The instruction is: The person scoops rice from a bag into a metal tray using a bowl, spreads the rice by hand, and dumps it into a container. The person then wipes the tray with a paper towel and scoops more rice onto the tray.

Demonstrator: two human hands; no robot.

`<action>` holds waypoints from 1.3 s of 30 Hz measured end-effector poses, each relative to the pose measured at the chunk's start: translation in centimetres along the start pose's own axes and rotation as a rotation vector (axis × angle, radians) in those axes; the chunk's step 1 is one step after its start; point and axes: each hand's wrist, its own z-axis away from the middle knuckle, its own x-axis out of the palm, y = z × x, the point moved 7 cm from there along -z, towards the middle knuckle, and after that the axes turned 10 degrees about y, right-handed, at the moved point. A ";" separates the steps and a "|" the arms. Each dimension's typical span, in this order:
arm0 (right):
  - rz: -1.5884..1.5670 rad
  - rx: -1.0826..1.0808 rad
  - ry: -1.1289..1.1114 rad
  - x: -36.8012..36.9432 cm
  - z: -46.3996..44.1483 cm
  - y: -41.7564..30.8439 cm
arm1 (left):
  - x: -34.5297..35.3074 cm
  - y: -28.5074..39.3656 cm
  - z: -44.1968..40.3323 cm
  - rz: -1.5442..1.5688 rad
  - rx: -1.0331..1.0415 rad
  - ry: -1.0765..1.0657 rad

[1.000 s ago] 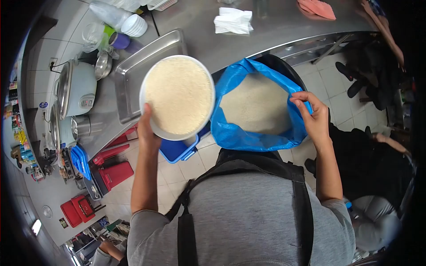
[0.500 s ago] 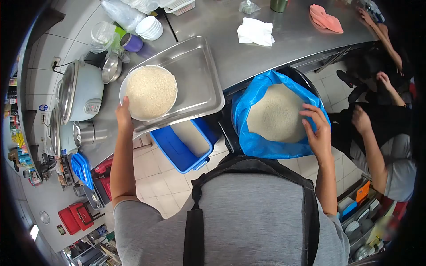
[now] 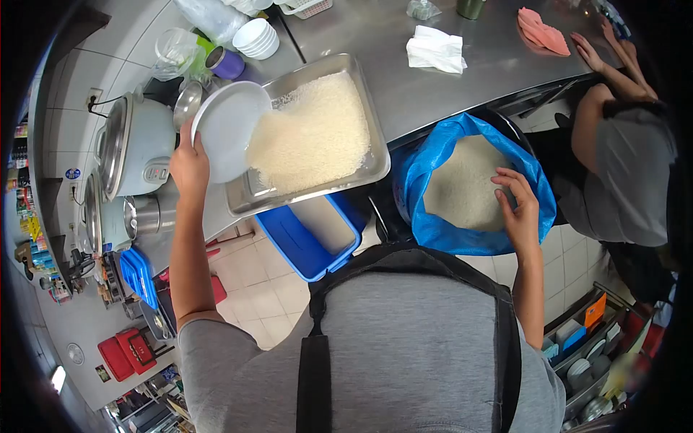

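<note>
My left hand (image 3: 190, 160) grips the rim of a white bowl (image 3: 225, 130), tilted over the left end of a steel tray (image 3: 381, 160). Pale grains (image 3: 317, 133) spill from the bowl and spread across the tray; little is left in the bowl. My right hand (image 3: 518, 206) hovers over the right side of an open blue bag (image 3: 426, 216), fingers apart and holding nothing. More grain (image 3: 465, 184) fills the bag.
A blue bin (image 3: 299, 249) with grain stands below the tray. Left are a rice cooker (image 3: 144, 148), a metal bowl (image 3: 188, 102) and a purple cup (image 3: 226, 63). White cloth (image 3: 436, 50) and pink cloth (image 3: 541, 32) lie on the counter. Another person (image 3: 624, 166) leans at the right.
The bowl, full and level before, has tipped to the right, and its grain has poured into the tray. My right hand stays open by the bag. The other person has moved nearer the counter.
</note>
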 end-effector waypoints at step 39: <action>-0.027 0.101 -0.333 -4.0 -3.4 8.2 | 3.1 42.6 15.7 0.526 0.838 0.035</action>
